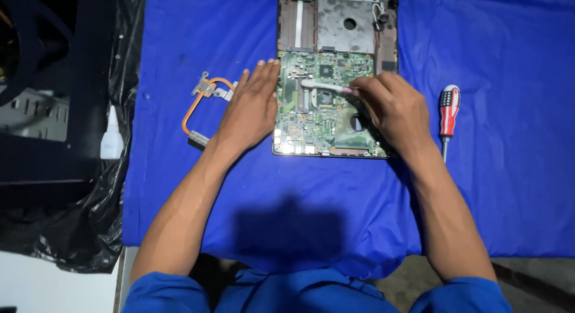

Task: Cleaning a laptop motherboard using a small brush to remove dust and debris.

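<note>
An opened laptop base lies on a blue cloth, its green motherboard bare. My left hand rests flat with fingers apart on the board's left edge, holding nothing. My right hand pinches a small white tube that points left, its tip above the chip area in the middle of the board. My right hand covers part of the board's right side.
A copper heat pipe assembly lies on the cloth left of my left hand. A screwdriver with a red, white and blue handle lies to the right. A small white bottle stands on black plastic at the left.
</note>
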